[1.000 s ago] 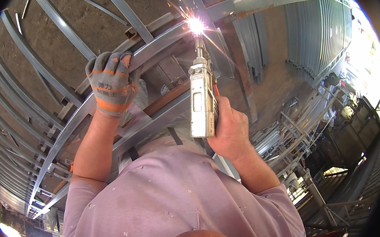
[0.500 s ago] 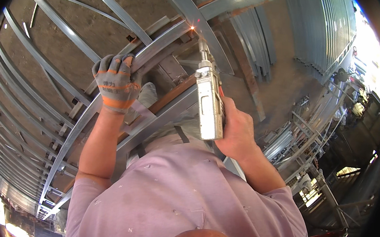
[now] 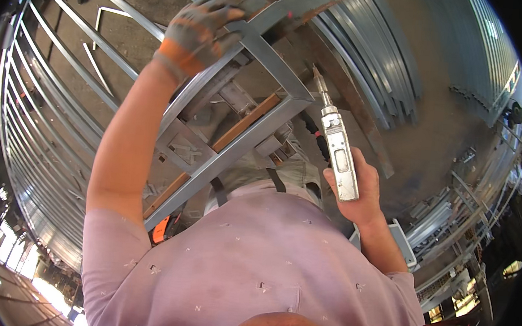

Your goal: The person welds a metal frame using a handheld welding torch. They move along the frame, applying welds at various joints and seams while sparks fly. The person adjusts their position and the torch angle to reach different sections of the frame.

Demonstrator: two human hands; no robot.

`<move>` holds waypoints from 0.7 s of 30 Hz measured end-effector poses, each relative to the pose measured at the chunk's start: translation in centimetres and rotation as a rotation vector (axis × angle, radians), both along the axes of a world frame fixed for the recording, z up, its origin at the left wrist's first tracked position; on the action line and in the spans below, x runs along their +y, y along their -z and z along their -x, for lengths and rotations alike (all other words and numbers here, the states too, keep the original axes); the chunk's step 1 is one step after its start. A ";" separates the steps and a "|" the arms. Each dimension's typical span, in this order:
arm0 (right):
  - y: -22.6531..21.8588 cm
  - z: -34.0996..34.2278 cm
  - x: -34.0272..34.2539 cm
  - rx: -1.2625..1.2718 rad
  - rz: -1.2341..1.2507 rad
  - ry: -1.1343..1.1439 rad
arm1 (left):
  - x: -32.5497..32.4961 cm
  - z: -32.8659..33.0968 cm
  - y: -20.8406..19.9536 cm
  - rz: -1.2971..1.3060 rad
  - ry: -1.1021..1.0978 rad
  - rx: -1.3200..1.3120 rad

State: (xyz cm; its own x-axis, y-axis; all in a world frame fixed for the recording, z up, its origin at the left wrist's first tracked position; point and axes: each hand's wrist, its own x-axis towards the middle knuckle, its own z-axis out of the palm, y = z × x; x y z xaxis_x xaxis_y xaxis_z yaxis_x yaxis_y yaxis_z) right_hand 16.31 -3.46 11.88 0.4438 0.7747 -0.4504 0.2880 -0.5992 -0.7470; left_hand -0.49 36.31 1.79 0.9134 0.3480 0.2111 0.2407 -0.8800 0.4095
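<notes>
My right hand (image 3: 365, 188), bare, is wrapped round a silver handheld laser welding gun (image 3: 340, 151). The gun's copper-coloured nozzle points up and away, apart from the metal frame (image 3: 278, 68), and no spark shows at its tip. My left hand (image 3: 197, 36) wears a grey and orange glove. It reaches over the far joint of the frame, where grey rectangular tubes meet. Thumb and fingers are spread, with nothing visible between them. Whether the fingertips touch the tube cannot be made out. A small red light dot falls on the far tube (image 3: 312, 3).
Long parallel metal bars (image 3: 62, 93) curve away on the left. Stacked grey profiles (image 3: 376, 55) lie beyond the gun, with more sheets (image 3: 478, 58) at the far right. A rusty strip (image 3: 265, 117) runs along the near tube. An orange-and-black tool (image 3: 161, 230) lies by my left side.
My left hand has let go of the curved tube and moved forward to the joint. The welding gun has drawn back to the right, and the spark is gone. The view has shifted.
</notes>
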 end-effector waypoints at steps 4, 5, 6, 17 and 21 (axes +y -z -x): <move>0.4 -2.8 -1.1 0.085 -0.059 0.000 | 2.8 -8.2 2.0 -0.123 0.251 0.211; 0.6 -3.7 -1.3 0.109 -0.079 -0.003 | 3.6 -9.8 2.9 -0.118 0.334 0.293; 0.6 -4.4 -1.4 0.124 -0.112 -0.007 | 4.3 -10.9 3.5 -0.111 0.411 0.381; 1.4 -5.4 0.8 0.210 -0.145 0.045 | 4.0 -17.4 2.6 -0.360 0.627 0.702; 1.1 -4.6 3.4 0.261 -0.140 -0.002 | 4.2 -18.0 2.0 -0.274 0.667 0.640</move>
State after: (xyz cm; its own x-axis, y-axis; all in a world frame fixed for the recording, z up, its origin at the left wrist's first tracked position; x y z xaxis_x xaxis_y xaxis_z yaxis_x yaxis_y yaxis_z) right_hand 20.88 -0.02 10.78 0.3255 0.8381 -0.4377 0.0768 -0.4848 -0.8712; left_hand 17.47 40.49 -0.20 0.8757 -0.2715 -0.3992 -0.2371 -0.9622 0.1342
